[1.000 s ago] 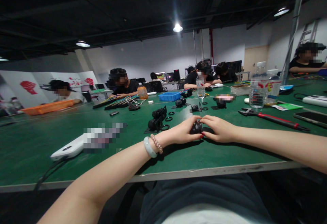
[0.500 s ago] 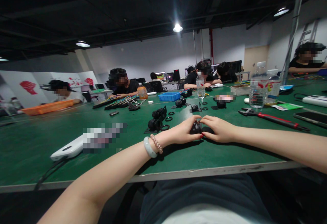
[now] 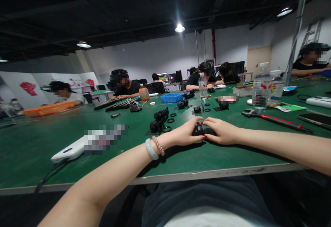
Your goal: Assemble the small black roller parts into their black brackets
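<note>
A small black part rests low over the green table, between my two hands. My left hand has thumb and fingers closed round its left side. From the right, my right hand grips the same part, fingertips touching or nearly touching those of the left. Fingers hide much of the part. Left of my hands stand black assemblies on flat plates, with a black ring beside them. More black parts lie behind my hands.
An adjustable wrench, a phone and a plastic bottle are to the right. At left lies a white device with a cable. Farther back are a blue tray, an orange tray and several people.
The black part between my hands has turned slightly. Both hands keep nearly the same place and grip.
</note>
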`<action>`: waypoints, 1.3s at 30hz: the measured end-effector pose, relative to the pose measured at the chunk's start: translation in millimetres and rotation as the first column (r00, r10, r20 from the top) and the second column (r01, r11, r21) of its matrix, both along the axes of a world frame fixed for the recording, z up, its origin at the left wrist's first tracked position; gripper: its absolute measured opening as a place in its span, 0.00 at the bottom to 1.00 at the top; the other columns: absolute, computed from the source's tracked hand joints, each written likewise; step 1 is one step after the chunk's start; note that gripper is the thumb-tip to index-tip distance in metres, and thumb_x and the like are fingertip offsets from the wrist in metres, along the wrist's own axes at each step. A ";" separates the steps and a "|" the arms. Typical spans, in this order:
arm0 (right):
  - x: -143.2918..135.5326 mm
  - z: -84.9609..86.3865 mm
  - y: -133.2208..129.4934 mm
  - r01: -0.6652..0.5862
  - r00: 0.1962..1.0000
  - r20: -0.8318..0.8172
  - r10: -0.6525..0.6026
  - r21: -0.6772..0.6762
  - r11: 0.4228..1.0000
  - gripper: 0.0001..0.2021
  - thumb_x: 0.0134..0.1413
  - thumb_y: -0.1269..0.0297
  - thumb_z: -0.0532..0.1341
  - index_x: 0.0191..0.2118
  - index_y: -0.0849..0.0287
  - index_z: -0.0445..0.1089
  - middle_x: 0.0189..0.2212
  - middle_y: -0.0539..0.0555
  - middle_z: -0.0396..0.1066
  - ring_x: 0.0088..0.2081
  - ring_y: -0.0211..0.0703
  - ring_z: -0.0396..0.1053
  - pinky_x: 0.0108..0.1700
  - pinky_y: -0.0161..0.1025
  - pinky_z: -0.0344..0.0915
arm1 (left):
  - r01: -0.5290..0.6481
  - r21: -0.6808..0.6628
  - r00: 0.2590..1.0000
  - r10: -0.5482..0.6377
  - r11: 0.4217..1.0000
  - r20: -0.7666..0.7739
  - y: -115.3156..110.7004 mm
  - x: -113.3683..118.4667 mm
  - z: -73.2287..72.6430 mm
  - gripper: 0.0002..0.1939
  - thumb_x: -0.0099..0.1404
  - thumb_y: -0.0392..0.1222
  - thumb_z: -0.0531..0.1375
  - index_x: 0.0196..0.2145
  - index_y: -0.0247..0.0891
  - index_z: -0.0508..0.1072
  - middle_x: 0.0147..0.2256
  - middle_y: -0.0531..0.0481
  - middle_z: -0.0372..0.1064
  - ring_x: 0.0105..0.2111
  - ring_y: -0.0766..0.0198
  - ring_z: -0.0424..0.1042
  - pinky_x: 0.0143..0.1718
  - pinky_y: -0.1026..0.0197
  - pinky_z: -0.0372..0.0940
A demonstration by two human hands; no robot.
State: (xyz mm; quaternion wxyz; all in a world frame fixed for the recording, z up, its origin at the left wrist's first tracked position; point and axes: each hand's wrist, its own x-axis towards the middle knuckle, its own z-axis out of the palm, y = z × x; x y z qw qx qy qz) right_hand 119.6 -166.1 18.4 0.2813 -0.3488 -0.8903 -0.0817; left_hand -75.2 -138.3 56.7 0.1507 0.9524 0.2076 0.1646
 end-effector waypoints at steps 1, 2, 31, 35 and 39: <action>-0.1 0.1 -0.1 0.003 1.000 0.005 -0.003 -0.002 1.000 0.15 0.49 0.64 0.56 0.43 0.64 0.62 0.40 0.61 0.64 0.40 0.48 0.64 0.42 0.44 0.64 | 0.000 0.001 1.000 0.000 1.000 -0.001 0.0 0.0 0.1 0.30 0.55 0.46 0.58 0.52 0.38 0.52 0.50 0.42 0.57 0.48 0.56 0.61 0.50 0.55 0.56; -0.3 0.3 -0.2 0.005 1.000 0.007 -0.005 -0.005 1.000 0.15 0.49 0.64 0.56 0.43 0.64 0.62 0.40 0.61 0.64 0.40 0.48 0.64 0.42 0.44 0.64 | -0.001 0.004 1.000 0.001 1.000 -0.001 0.0 0.0 0.1 0.30 0.55 0.46 0.58 0.52 0.38 0.52 0.50 0.42 0.57 0.48 0.56 0.61 0.50 0.55 0.56; -0.2 0.3 0.0 0.016 1.000 0.003 -0.015 -0.066 0.998 0.14 0.49 0.64 0.57 0.42 0.64 0.63 0.38 0.61 0.65 0.39 0.47 0.64 0.42 0.43 0.63 | -0.014 0.027 0.999 0.015 1.000 -0.029 0.8 -0.4 -0.4 0.29 0.56 0.47 0.57 0.52 0.39 0.51 0.50 0.43 0.57 0.47 0.57 0.61 0.49 0.56 0.56; -0.5 -0.1 0.5 0.011 1.000 0.000 -0.011 -0.065 0.998 0.14 0.49 0.64 0.57 0.42 0.64 0.63 0.38 0.60 0.65 0.39 0.47 0.64 0.42 0.43 0.63 | -0.011 0.036 0.999 0.012 0.999 -0.032 1.4 -0.9 -0.9 0.30 0.56 0.47 0.57 0.53 0.39 0.51 0.50 0.43 0.57 0.48 0.57 0.61 0.49 0.56 0.56; -0.4 -0.3 0.2 0.024 1.000 0.011 -0.023 -0.059 0.998 0.15 0.49 0.63 0.56 0.43 0.64 0.62 0.39 0.61 0.65 0.40 0.48 0.64 0.42 0.43 0.63 | -0.013 0.042 0.999 0.014 0.999 -0.034 1.7 -1.0 -0.8 0.30 0.56 0.48 0.57 0.53 0.39 0.50 0.50 0.43 0.57 0.48 0.57 0.61 0.49 0.56 0.57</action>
